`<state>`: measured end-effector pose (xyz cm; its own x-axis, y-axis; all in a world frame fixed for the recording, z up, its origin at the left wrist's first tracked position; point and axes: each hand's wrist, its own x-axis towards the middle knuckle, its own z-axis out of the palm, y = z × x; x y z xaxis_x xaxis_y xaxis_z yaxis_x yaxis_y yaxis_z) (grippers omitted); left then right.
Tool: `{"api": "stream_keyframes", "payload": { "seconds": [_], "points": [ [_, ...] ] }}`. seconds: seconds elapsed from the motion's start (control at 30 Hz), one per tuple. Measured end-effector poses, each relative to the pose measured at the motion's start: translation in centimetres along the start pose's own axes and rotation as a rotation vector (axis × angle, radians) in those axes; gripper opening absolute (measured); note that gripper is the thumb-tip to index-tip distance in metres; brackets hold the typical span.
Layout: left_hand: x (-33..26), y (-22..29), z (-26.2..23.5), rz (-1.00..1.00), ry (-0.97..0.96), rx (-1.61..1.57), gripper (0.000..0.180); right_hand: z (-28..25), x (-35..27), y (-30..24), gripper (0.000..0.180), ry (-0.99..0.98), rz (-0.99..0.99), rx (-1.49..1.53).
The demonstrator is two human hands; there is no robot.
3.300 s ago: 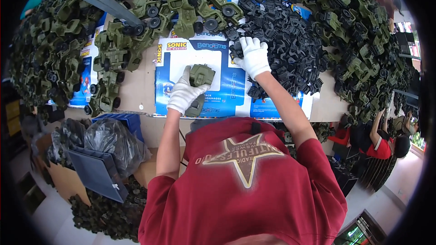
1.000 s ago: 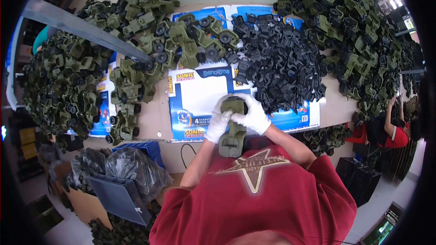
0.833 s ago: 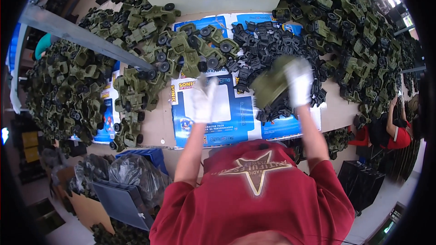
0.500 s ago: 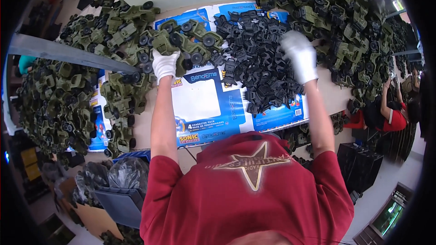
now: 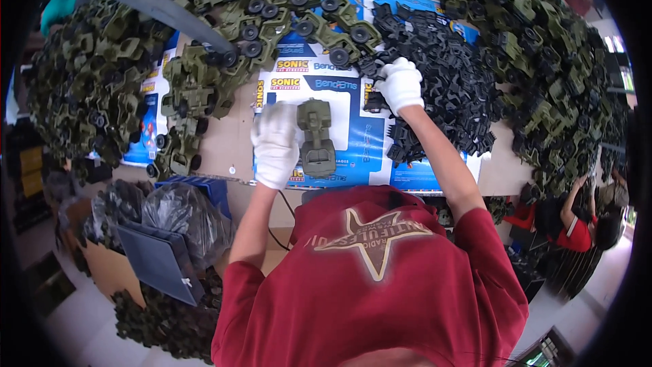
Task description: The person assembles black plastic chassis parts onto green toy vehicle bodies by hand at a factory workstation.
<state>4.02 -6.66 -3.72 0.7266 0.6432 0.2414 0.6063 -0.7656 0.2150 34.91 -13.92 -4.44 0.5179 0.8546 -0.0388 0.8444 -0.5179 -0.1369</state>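
A green toy jeep (image 5: 317, 139) lies lengthwise on the printed cardboard sheet (image 5: 353, 163) in front of me. Just left of it is my left hand (image 5: 275, 149), in a white glove and smeared by motion; whether it touches the jeep is unclear. My right hand (image 5: 402, 86), also gloved in white, is closed at the left edge of a heap of black plastic parts (image 5: 445, 88). Its fingertips press together on one black plastic part, mostly hidden by the glove.
Green toy jeeps with black wheels (image 5: 326, 27) lie along the sheet's far edge. Larger piles of them stand at left (image 5: 88, 102) and right (image 5: 550, 75). A grey metal bar (image 5: 163, 10) crosses the upper left. Clear plastic bags (image 5: 183, 221) and a grey bin (image 5: 159, 258) sit below left.
My left hand came back from the jeeps at the far side, and one jeep now lies near me on the sheet. My right hand moved left across the black heap. The view shifted.
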Motion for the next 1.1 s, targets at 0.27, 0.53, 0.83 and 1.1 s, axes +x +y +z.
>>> {"api": "stream_keyframes", "payload": {
  "seconds": [0.27, 0.53, 0.83, 1.1],
  "points": [
    [0.1, 4.2, 3.9, -0.709, -0.329, -0.586, 0.106, 6.9, -8.2, -5.8, 0.026, -0.048, -0.438, 0.082],
    [-1.3, 2.4, 0.8, -0.618, -0.268, -1.149, 0.072, 2.8, -7.6, -3.1, 0.055, -0.142, -0.875, 0.107],
    [-1.3, 2.4, -3.3, -0.474, -0.505, -1.197, 0.082, 2.5, -6.7, -1.7, 0.051, -0.379, -0.209, 1.156],
    [0.1, 4.7, -4.2, -0.326, -0.454, -1.285, 0.083, -0.8, -8.9, -2.0, 0.050, -0.700, -0.132, 1.721]
  ]
}}
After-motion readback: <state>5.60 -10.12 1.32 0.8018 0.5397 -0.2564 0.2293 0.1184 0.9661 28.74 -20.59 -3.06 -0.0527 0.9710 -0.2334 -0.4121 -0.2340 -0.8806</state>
